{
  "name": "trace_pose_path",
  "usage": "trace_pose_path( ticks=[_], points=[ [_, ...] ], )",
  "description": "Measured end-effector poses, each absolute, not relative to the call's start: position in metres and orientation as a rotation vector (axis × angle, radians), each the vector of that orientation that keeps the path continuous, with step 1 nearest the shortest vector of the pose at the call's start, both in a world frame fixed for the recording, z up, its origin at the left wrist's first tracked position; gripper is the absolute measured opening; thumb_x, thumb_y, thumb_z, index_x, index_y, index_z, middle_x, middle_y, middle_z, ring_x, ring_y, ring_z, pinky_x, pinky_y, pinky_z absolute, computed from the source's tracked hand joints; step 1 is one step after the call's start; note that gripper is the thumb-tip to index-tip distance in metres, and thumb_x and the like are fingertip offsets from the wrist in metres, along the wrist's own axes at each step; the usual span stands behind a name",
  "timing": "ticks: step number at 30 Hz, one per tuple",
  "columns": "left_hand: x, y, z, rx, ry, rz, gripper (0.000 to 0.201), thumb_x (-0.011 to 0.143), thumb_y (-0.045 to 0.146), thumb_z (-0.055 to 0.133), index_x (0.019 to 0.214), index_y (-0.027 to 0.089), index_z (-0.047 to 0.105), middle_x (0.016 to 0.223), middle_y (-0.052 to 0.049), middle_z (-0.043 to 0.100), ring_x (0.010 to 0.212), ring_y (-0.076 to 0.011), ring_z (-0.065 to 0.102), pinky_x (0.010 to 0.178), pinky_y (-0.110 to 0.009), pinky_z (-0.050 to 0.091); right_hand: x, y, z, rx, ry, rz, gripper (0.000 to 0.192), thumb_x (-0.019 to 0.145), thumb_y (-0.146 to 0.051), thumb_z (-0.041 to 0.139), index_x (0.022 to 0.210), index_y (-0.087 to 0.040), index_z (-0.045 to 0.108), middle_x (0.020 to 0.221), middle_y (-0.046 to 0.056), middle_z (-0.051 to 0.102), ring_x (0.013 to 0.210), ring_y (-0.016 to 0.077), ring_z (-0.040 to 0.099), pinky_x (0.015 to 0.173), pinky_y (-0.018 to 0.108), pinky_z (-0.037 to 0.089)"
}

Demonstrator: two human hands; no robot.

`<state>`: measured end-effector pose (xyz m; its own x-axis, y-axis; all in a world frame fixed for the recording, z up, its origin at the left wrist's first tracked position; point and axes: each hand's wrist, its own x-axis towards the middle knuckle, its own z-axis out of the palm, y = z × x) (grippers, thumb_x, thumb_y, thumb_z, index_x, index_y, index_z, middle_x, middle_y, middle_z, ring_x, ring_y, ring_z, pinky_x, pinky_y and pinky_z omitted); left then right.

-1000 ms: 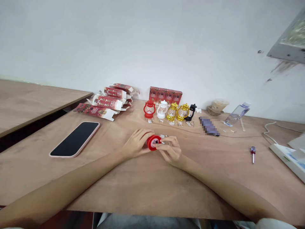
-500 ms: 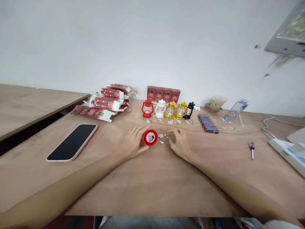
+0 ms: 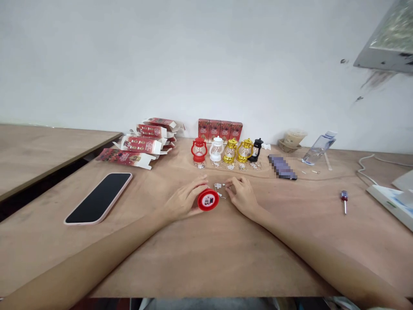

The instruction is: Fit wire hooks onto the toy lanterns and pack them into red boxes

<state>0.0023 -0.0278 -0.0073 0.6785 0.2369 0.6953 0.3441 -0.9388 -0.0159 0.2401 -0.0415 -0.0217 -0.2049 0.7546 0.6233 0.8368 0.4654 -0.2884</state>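
My left hand (image 3: 183, 200) grips a small red lantern (image 3: 208, 200) lying on its side, its open round base turned toward me. Just right of it my right hand (image 3: 242, 196) rests on the wooden table (image 3: 206, 258), its fingertips pinching at tiny white and metal parts (image 3: 220, 187); whether one is held I cannot tell. Behind them stand in a row a red lantern (image 3: 199, 150), a white lantern (image 3: 216, 149), two gold lanterns (image 3: 238, 150) and a black lantern (image 3: 257, 150).
Red boxes (image 3: 220, 130) stand upright behind the row, and flattened red cartons (image 3: 142, 144) lie at the back left. A phone (image 3: 99, 198) lies face up at the left. A small screwdriver (image 3: 343, 199), a bottle (image 3: 318, 149) and a cup (image 3: 293, 139) are at the right.
My right hand left the lantern's base and moved right to the small parts. My left hand tipped the lantern so its open base faces me.
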Motion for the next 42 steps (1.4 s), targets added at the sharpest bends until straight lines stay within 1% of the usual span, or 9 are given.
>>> trace_pose_path(
  ticks=[5,8,11,17,23,27,31,36,42],
  points=[
    [0.002,-0.033,-0.001,-2.632,-0.562,-1.020,0.048,0.083,0.033,0.057,0.122,0.013,0.040,0.117,-0.016,0.056,0.117,-0.0273,0.052,0.092,-0.039,0.050,0.238,-0.047,-0.018,-0.954,-1.891,-0.201,0.011,0.084,-0.009,0.050,0.088,-0.019,0.054,0.081,0.004,0.064,0.078,0.0165,0.058,0.070,0.029,0.048],
    [0.002,-0.033,0.000,-2.587,-0.592,-1.017,0.046,0.083,0.034,0.057,0.121,0.015,0.041,0.114,-0.015,0.058,0.114,-0.0261,0.055,0.090,-0.038,0.051,0.233,-0.056,-0.012,-0.726,-1.876,-0.216,0.018,0.084,-0.004,0.048,0.093,-0.019,0.054,0.083,0.005,0.063,0.080,0.0143,0.061,0.071,0.027,0.051],
    [0.003,-0.033,0.000,-2.569,-0.583,-1.020,0.045,0.083,0.035,0.057,0.120,0.014,0.042,0.113,-0.015,0.059,0.111,-0.0259,0.056,0.088,-0.037,0.052,0.226,-0.068,-0.006,-0.613,-1.865,-0.131,0.022,0.082,0.000,0.049,0.092,-0.020,0.055,0.083,0.005,0.064,0.080,0.0129,0.063,0.071,0.025,0.053],
    [0.005,-0.032,0.000,-2.594,-0.579,-1.028,0.046,0.082,0.035,0.059,0.120,0.014,0.043,0.111,-0.015,0.059,0.109,-0.0258,0.057,0.087,-0.038,0.052,0.216,-0.081,-0.002,-0.596,-1.813,0.086,0.021,0.081,-0.001,0.052,0.089,-0.019,0.058,0.082,0.005,0.066,0.082,0.0142,0.066,0.073,0.027,0.055],
    [0.006,-0.033,0.002,-2.595,-0.541,-0.999,0.043,0.083,0.036,0.058,0.118,0.015,0.045,0.110,-0.014,0.060,0.111,-0.0270,0.055,0.087,-0.039,0.052,0.214,-0.081,-0.011,-0.568,-1.721,0.114,0.025,0.077,0.001,0.055,0.090,-0.021,0.056,0.083,0.004,0.065,0.083,0.0149,0.066,0.073,0.030,0.057],
    [0.007,-0.033,0.001,-2.590,-0.559,-0.987,0.042,0.083,0.036,0.058,0.117,0.015,0.046,0.110,-0.013,0.061,0.110,-0.0263,0.056,0.086,-0.037,0.052,0.212,-0.085,-0.011,-0.547,-1.731,0.071,0.027,0.076,0.000,0.059,0.093,-0.021,0.054,0.086,0.005,0.065,0.082,0.0144,0.066,0.071,0.029,0.057],
    [0.007,-0.033,-0.001,-2.588,-0.575,-0.979,0.041,0.083,0.036,0.059,0.117,0.016,0.047,0.111,-0.013,0.060,0.110,-0.0260,0.056,0.086,-0.037,0.051,0.209,-0.085,-0.010,-0.476,-1.816,0.032,0.032,0.078,0.000,0.058,0.101,-0.021,0.052,0.088,0.006,0.068,0.083,0.0135,0.067,0.072,0.027,0.057],
    [0.007,-0.034,0.002,-2.549,-0.523,-1.009,0.038,0.087,0.039,0.052,0.115,0.014,0.048,0.108,-0.013,0.061,0.107,-0.0252,0.057,0.086,-0.037,0.051,0.206,-0.084,-0.010,-0.360,-1.931,-0.112,0.034,0.079,0.002,0.055,0.107,-0.017,0.052,0.082,0.007,0.070,0.082,0.0150,0.066,0.070,0.027,0.057],
    [0.009,-0.037,0.004,-2.539,-0.512,-1.008,0.035,0.088,0.037,0.049,0.116,0.016,0.048,0.106,-0.012,0.061,0.104,-0.0235,0.058,0.085,-0.035,0.051,0.206,-0.083,-0.010,-0.522,-1.931,-0.320,0.038,0.078,-0.001,0.058,0.110,-0.020,0.054,0.080,0.004,0.071,0.082,0.0164,0.064,0.070,0.028,0.056]
  ],
)
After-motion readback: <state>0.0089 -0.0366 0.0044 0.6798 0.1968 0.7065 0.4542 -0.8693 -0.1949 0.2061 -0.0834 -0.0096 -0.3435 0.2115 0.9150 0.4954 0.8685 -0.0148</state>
